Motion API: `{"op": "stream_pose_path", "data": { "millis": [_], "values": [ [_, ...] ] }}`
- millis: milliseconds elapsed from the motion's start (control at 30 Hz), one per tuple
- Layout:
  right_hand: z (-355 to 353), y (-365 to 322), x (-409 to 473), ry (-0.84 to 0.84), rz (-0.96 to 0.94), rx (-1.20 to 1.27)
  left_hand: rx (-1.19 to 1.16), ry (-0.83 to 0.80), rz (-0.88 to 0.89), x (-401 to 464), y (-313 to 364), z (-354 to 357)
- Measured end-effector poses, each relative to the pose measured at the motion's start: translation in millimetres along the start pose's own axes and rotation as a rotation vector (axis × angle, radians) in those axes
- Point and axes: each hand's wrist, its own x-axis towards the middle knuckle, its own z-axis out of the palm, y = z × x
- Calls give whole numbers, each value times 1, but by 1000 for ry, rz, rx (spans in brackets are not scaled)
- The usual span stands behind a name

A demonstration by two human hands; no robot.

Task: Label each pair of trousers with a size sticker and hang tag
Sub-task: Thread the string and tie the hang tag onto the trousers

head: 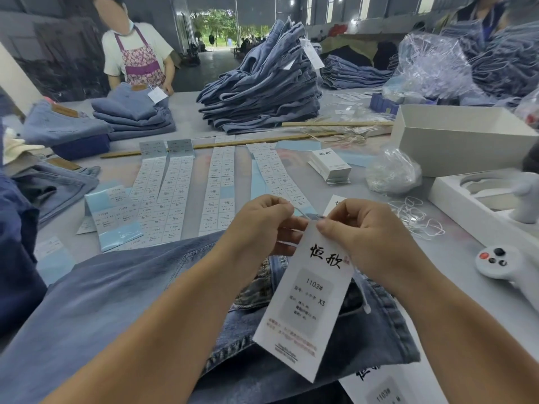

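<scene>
A white hang tag with black characters and a grey size sticker marked 1103# XS hangs in front of me above a pair of blue denim trousers lying on the table. My right hand pinches the tag's top edge. My left hand pinches a thin white string that runs to the top of the tag. Long strips of size stickers lie across the table beyond my hands. A stack of blank hang tags sits to the right of the strips.
A tall pile of folded jeans stands mid-table, smaller stacks at the left, where a person in an apron works. White boxes, bundles of plastic strings and a white game controller lie at the right. Another tag lies by the near edge.
</scene>
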Motion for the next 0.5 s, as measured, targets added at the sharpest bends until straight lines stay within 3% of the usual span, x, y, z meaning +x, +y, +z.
{"op": "stream_pose_path", "data": {
  "millis": [133, 300, 500],
  "values": [
    [1, 1, -1, -31, 24, 24, 239, 55, 84, -4, -10, 12],
    [-9, 3, -4, -103, 36, 1, 280, 55, 136, -6, -17, 23],
    [-16, 6, -11, -140, 89, 58, 567, 17, 233, -3, -20, 24]
  ]
}}
